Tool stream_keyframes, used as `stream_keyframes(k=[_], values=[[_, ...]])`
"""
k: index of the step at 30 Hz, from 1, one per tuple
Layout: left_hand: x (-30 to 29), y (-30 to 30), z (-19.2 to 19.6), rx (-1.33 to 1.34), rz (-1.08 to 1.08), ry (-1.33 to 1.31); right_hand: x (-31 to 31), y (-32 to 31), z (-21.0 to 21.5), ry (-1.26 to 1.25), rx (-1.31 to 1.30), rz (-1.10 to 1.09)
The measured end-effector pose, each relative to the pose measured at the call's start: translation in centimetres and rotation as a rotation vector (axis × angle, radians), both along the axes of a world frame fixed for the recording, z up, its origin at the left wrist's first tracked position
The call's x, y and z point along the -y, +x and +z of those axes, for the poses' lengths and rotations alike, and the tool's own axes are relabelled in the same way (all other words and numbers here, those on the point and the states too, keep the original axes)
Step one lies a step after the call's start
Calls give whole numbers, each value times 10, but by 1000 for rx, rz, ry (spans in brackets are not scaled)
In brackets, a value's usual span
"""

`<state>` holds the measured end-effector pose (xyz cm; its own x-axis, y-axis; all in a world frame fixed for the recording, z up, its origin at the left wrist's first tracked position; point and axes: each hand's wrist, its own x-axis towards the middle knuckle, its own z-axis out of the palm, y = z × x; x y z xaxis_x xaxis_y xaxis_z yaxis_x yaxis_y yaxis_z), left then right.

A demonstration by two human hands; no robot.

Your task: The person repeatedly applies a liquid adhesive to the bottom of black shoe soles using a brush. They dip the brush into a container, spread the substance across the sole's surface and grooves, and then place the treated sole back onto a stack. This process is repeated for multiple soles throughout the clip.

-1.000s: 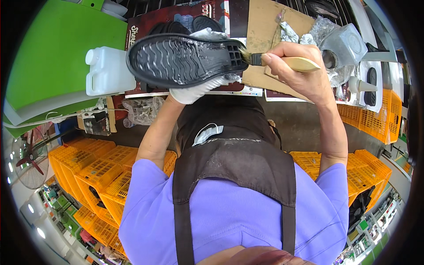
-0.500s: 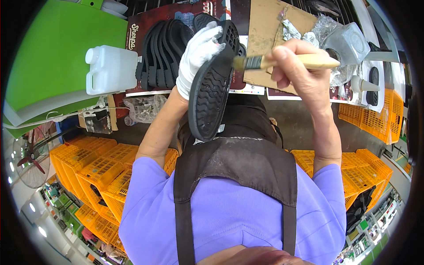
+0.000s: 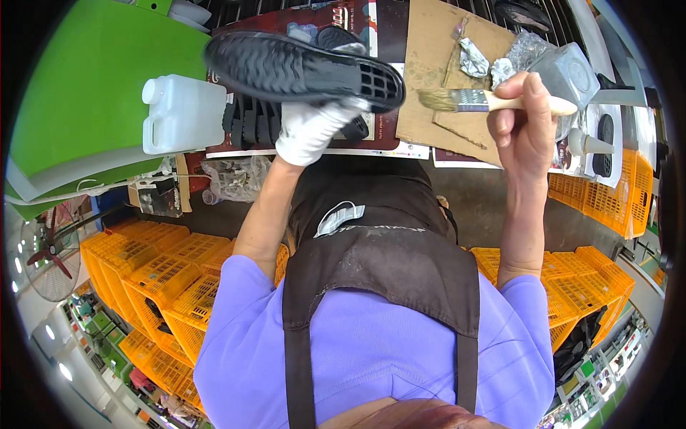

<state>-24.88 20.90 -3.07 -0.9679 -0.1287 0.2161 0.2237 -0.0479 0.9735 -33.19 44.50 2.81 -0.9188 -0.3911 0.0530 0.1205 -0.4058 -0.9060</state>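
Observation:
A black shoe sole (image 3: 286, 70) is held up over the work table, its grooved tread and gridded heel showing. My left hand (image 3: 318, 129), in a white glove, grips it from below near the heel end; the fingertips are mostly hidden. In my bare right hand (image 3: 527, 118) is a paintbrush (image 3: 471, 100) with a pale wooden handle, its bristles pointing left and apart from the sole. Beneath the held sole, several more black soles (image 3: 250, 121) stand in a row on a printed dark red sheet (image 3: 389, 136).
A white plastic jug (image 3: 186, 114) stands left of the soles, beside a green surface (image 3: 107, 86). Brown cardboard (image 3: 429, 50) lies to the right, with a clear square container (image 3: 564, 75) and a nozzle bottle (image 3: 589, 141) beyond. Orange crates (image 3: 171, 264) stack behind me on both sides.
My left hand has swung the sole from nearly upright to lying crosswise, up and to the left. The brush has moved right, away from the sole.

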Motion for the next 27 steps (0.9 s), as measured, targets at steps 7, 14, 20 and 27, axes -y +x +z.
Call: stream_keyframes(k=[7,14,20,27], values=[[0,7,-4,21,-229,719,-2,-3,-12,21,-9,32],[-3,6,-11,153,-384,1233,11,8,1,329,-388,206],[-13,5,-6,141,-394,1243,27,6,5,268,-311,449],[-10,10,-10,364,-463,1235,51,-18,-12,430,-335,101]])
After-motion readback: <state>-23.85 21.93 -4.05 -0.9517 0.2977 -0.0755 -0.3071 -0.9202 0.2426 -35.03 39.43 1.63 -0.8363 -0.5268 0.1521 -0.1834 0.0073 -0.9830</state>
